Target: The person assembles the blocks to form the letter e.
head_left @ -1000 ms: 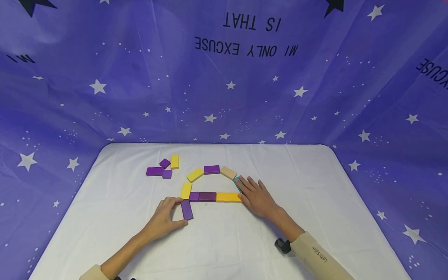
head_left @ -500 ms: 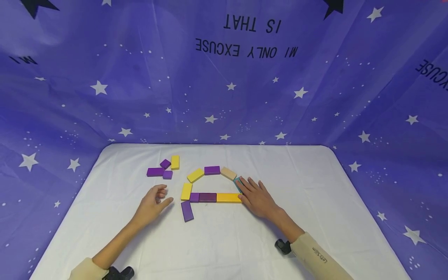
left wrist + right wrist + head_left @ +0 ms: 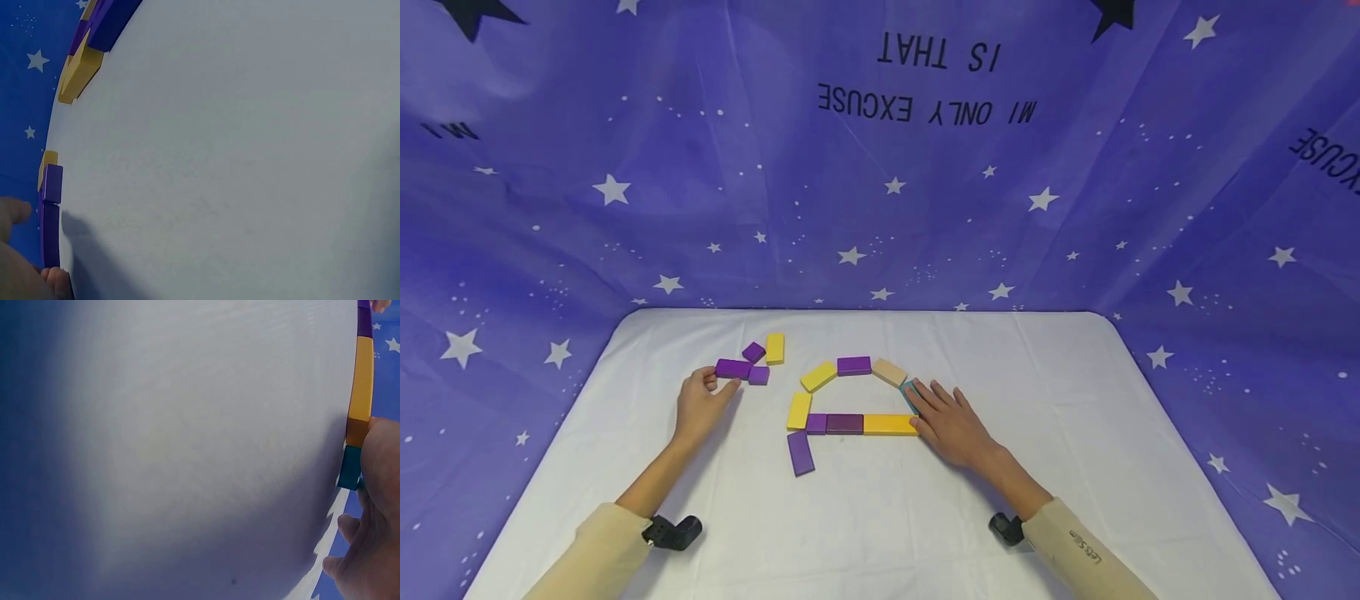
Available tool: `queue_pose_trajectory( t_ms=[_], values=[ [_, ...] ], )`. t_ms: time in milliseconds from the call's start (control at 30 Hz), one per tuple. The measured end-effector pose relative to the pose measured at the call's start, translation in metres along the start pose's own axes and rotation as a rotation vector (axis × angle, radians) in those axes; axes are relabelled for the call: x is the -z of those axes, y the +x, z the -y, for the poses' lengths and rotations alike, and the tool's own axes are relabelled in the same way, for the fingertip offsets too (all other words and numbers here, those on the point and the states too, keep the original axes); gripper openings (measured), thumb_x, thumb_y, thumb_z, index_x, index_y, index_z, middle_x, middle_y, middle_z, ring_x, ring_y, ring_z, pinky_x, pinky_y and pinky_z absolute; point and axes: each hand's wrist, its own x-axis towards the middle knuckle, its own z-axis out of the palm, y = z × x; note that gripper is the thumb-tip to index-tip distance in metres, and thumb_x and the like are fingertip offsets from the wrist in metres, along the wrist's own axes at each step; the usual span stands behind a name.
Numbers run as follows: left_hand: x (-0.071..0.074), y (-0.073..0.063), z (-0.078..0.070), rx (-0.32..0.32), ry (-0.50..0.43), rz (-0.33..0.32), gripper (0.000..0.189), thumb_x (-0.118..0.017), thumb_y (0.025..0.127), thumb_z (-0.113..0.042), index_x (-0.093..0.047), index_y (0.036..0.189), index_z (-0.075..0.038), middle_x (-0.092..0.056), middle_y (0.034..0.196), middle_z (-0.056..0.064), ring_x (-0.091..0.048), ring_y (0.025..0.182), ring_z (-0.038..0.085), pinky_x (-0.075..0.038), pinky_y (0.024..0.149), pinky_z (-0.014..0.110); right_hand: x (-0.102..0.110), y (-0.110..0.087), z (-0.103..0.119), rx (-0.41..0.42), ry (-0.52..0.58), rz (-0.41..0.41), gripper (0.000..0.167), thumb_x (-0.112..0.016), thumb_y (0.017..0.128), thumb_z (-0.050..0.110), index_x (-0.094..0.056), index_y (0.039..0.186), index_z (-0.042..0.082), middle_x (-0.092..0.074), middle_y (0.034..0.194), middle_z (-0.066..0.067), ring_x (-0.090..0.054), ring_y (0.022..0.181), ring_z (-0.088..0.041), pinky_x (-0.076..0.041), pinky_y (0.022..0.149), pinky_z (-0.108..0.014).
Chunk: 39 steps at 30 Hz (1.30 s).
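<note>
Showing in the head view: a person's left hand (image 3: 696,408), fingers bent at the left end of a long purple block (image 3: 733,369), thumb apart from them at its near side; whether it grips the block, cannot tell. Beside that block, a small purple block (image 3: 759,376), a purple block set askew (image 3: 754,352) and an upright-lying yellow block (image 3: 775,348). Centre, an arch of blocks, left to right: lower yellow block (image 3: 800,411), slanted yellow block (image 3: 818,377), purple top block (image 3: 853,366), tan block (image 3: 890,372), teal block (image 3: 907,396). Across its base, a row: short purple block (image 3: 816,424), plum block (image 3: 845,424), orange bar (image 3: 890,425). Below the lower yellow block, one tilted purple block (image 3: 801,452). Right hand (image 3: 951,425) laid with fingers extended and spread, partly over the teal block, thumb at the orange bar's right end, nothing clasped. All on a white cloth (image 3: 865,517), before a purple starred backdrop (image 3: 850,200). Left wrist view: fingertips at the long purple block's end, the small purple block next along. Right wrist view: thumb against the orange bar, the teal block just beside that bar, fingers unfolded.
</note>
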Motion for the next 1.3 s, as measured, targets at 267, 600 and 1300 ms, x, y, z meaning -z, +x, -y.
queue_pose_trajectory(
  t_ms=[267,600,1300],
  values=[
    [-0.004,0.014,-0.001,-0.013,0.091,-0.002,0.07,-0.069,0.093,-0.02,-0.036,0.139,0.022,-0.046,0.118,0.032,-0.042,0.113,0.043,-0.036,0.099,0.053,0.002,0.0,0.001,0.001,0.002,0.013,0.057,-0.041,0.107,0.04,-0.031,0.157,0.015,-0.028,0.161,-0.006,-0.025,0.146,-0.037,-0.018,0.113,-0.063],
    [-0.003,0.023,0.001,-0.033,0.161,0.029,0.076,-0.074,0.087,-0.019,-0.037,0.138,0.022,-0.044,0.122,0.037,-0.044,0.111,0.045,-0.039,0.096,0.056,-0.002,0.001,-0.002,-0.001,-0.014,0.017,0.057,-0.036,0.108,0.043,-0.029,0.158,0.017,-0.026,0.162,-0.004,-0.024,0.146,-0.035,-0.019,0.114,-0.062],
    [0.009,-0.022,0.006,-0.055,0.101,0.003,0.071,-0.077,0.087,-0.021,-0.041,0.135,0.017,-0.046,0.111,0.025,-0.045,0.103,0.036,-0.037,0.086,0.044,0.0,0.001,-0.002,-0.02,-0.009,0.05,0.058,-0.036,0.108,0.044,-0.026,0.159,0.019,-0.023,0.162,-0.003,-0.021,0.148,-0.033,-0.016,0.115,-0.061]
  ],
)
